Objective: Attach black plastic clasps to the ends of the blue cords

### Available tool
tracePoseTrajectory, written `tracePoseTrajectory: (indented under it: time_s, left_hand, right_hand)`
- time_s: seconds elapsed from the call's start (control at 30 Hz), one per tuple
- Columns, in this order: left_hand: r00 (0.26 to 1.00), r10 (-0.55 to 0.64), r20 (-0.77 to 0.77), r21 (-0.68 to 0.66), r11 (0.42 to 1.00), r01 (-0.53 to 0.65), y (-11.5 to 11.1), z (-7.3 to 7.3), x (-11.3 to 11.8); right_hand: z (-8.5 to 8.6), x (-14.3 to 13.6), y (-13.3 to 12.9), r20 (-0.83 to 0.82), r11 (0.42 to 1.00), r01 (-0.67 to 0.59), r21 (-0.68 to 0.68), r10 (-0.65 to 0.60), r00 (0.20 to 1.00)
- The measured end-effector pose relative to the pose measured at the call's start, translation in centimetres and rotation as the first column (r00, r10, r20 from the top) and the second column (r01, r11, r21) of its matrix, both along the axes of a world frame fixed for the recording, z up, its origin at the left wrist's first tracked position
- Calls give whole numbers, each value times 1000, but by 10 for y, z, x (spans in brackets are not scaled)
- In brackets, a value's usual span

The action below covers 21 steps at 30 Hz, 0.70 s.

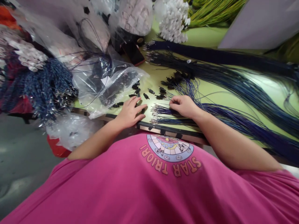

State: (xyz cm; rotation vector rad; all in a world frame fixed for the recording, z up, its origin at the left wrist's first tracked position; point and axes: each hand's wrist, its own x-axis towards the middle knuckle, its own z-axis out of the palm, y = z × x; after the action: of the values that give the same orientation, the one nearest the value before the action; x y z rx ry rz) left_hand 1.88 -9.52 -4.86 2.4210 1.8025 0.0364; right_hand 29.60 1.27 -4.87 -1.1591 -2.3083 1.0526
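Note:
My left hand [132,112] lies over the green table near its front edge, fingers spread. Small black connector housings [146,96] are scattered just beyond its fingertips, and some are partly hidden under the hand. My right hand [184,106] is curled, thumb and fingers drawn together, over a bundle of purple-blue wires [215,109] with bare metal terminals at their left ends. Whatever its fingertips hold is hidden. Beyond the right hand, a heap of black connectors [177,77] is joined to purple wires. A second wire bundle [168,120] runs closer to the table edge.
Dark wire bundles [210,70] stretch across the right of the table [149,73]. A clear plastic bag [112,84] and a dark phone [133,53] lie further back. Blue wires with white connectors [49,77] hang at left. Bags of white connectors [135,15] stand behind.

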Motion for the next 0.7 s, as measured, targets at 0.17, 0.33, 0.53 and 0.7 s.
tracePoseTrajectory:
  time_s: [0.17, 0.33, 0.53, 0.7]
  left_hand:
    - [1000, -13, 26, 109, 994, 10, 23, -9, -11]
    - [969, -244, -29, 57, 968, 245, 55, -6, -8]
    - [945, -315, -90, -30, 949, 314, 78, 1, -1]
    - [942, -335, -10, 165, 929, 332, 76, -9, -5]
  right_hand:
    - [-1, 1, 0, -92, 996, -5, -88, -3, 996]
    - [2, 2, -1, -122, 994, 10, -111, -24, 992]
    - [2, 2, -1, -118, 991, -14, -136, -3, 993]
    - [4, 3, -1, -116, 983, 20, -181, -42, 992]
